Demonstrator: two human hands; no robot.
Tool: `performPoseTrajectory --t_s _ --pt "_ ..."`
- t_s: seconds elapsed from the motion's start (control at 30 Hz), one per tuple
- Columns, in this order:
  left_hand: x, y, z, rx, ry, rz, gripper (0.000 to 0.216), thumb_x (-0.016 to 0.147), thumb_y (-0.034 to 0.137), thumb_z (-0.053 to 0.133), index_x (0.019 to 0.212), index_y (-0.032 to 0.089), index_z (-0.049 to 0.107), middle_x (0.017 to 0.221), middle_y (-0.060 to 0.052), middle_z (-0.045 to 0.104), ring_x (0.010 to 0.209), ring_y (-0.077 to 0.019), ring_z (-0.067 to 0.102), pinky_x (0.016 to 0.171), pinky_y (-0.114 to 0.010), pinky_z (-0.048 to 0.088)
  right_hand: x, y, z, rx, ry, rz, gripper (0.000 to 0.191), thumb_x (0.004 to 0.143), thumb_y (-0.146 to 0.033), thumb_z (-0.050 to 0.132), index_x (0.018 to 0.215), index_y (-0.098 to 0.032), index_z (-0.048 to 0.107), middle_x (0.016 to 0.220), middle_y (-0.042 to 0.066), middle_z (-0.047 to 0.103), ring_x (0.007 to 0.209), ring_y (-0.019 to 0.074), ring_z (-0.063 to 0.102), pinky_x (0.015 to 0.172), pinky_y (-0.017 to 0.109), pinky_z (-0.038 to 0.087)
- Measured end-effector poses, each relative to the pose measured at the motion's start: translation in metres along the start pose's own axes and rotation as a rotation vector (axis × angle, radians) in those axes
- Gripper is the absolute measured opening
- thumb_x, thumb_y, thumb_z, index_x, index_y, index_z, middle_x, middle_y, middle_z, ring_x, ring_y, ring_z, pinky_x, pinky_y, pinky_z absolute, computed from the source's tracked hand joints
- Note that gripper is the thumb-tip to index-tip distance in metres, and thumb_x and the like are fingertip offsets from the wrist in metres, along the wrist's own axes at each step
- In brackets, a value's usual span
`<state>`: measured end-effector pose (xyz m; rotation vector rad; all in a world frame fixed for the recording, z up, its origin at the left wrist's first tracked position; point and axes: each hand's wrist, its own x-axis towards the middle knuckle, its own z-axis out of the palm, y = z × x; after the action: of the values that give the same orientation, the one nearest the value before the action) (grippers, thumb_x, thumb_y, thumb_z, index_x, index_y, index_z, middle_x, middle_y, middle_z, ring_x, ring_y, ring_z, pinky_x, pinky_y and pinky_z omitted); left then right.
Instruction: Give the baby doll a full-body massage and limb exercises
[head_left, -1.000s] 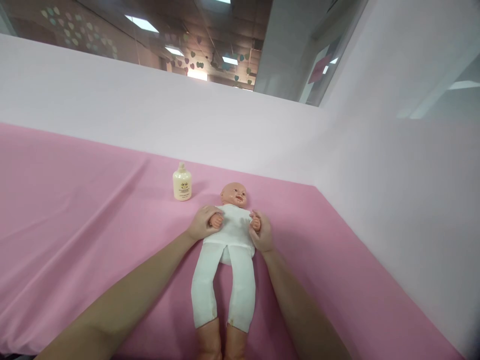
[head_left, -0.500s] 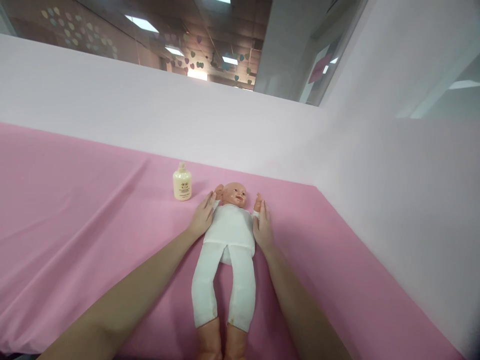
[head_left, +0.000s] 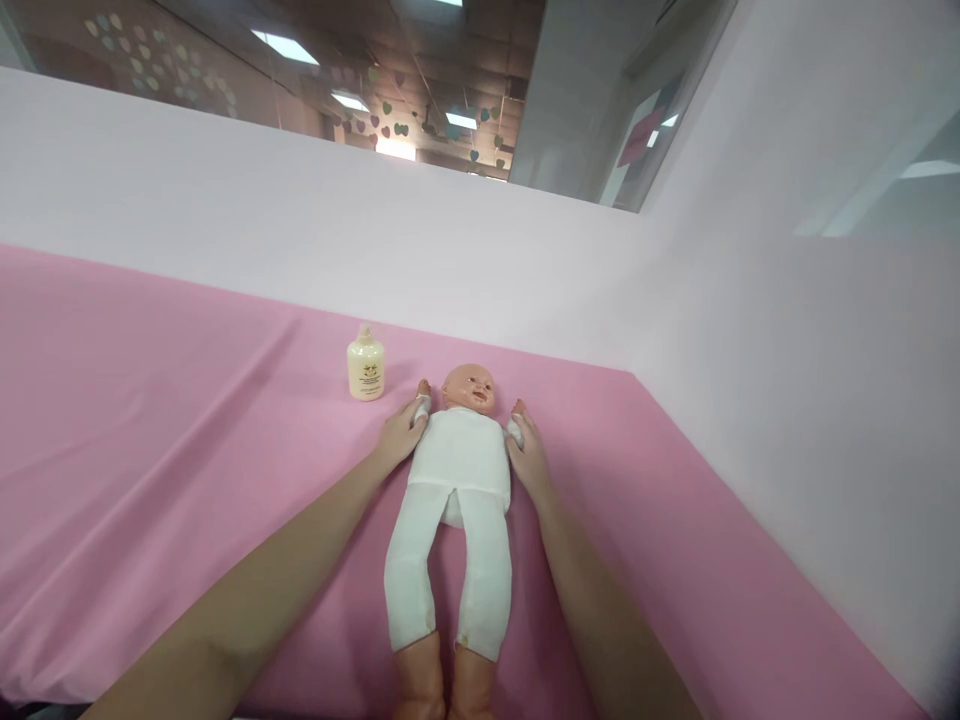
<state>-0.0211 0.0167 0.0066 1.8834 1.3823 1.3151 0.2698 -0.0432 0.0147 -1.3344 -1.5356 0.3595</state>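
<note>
A baby doll (head_left: 459, 470) in a white top and white leggings lies on its back on the pink cloth (head_left: 187, 440), head toward the far wall. My left hand (head_left: 397, 435) is wrapped round the doll's arm on the left side, near the shoulder. On the other side my right hand (head_left: 529, 458) grips the other doll arm the same way. Both doll arms point outward and up beside the head, with only the small doll hands showing past my fingers. A cream lotion bottle (head_left: 365, 366) stands upright just left of the doll's head.
White wall panels (head_left: 480, 260) close off the back and the right side of the pink surface, meeting in a corner behind the doll. The cloth has long folds on the left. Glass with heart stickers runs above the panels.
The doll's arms went from folded on its chest to raised beside its head. My hands followed, sliding outward along the arms, and now grip them lower and closer to the cloth.
</note>
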Motion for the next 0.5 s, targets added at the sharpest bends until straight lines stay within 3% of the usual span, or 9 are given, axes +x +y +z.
performPoseTrajectory --t_s 0.27,0.5 --pt "-0.004 0.009 -0.003 -0.009 -0.022 0.050 0.060 0.089 0.033 0.055 0.147 0.022 0.049 0.149 -0.015 0.054 0.137 -0.0358 0.052 0.116 -0.057 0.039 0.001 -0.009 -0.002 -0.036 0.034 -0.035 0.040 0.089 -0.034 0.053 0.124 -0.022 0.067 0.155 0.010 0.048 0.146 0.0282 0.043 0.124 0.053 0.031" --pt "-0.006 0.015 -0.003 -0.125 0.091 0.092 0.081 0.086 0.033 0.065 0.157 0.021 0.027 0.157 -0.019 0.037 0.148 -0.0333 0.036 0.120 -0.052 0.034 -0.005 -0.023 -0.002 -0.041 0.157 -0.188 0.058 0.089 -0.031 0.054 0.146 -0.022 0.046 0.152 0.014 0.046 0.144 0.0281 0.042 0.122 0.053 0.034"
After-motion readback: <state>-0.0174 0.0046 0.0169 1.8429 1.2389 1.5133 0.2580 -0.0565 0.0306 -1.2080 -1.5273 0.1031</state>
